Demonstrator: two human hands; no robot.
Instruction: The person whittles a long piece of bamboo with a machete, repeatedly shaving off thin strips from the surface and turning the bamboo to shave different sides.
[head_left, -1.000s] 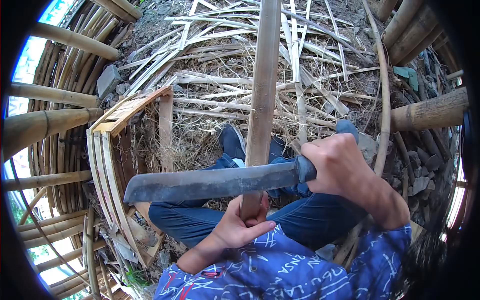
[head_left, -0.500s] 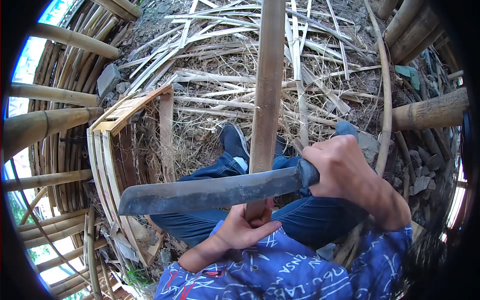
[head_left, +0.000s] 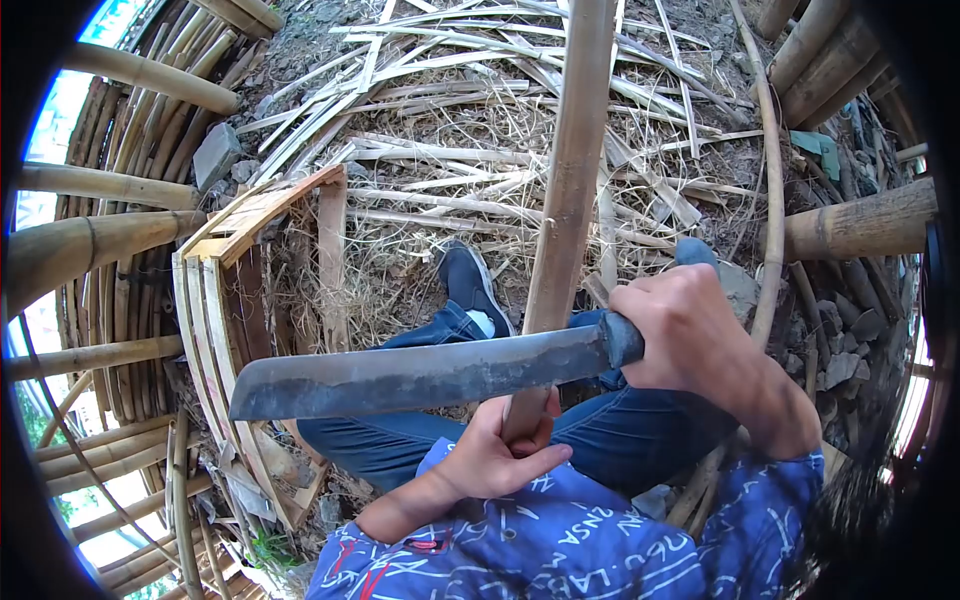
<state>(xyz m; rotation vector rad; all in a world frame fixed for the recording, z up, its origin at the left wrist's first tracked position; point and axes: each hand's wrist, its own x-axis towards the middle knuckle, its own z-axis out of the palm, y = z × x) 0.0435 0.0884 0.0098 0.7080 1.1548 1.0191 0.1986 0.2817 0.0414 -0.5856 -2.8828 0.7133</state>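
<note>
A long flat strip of bamboo (head_left: 572, 170) runs from the top of the view down to my lap. My left hand (head_left: 505, 455) is wrapped round its lower end. My right hand (head_left: 672, 325) grips the dark handle of a large machete (head_left: 430, 378). The wide blade lies level across the view, pointing left, and passes over the strip just above my left hand. Whether blade and strip touch, I cannot tell.
A wooden crate (head_left: 225, 245) stands at the left. Split bamboo strips (head_left: 440, 155) and shavings litter the ground ahead. Bamboo poles (head_left: 860, 220) jut in from both sides. Grey stones (head_left: 845, 365) lie at the right, and my shoe (head_left: 465, 280) is near the centre.
The upper part of the bamboo strip has swung to the right. The machete and my right hand have shifted very slightly, and my left hand has moved a little right.
</note>
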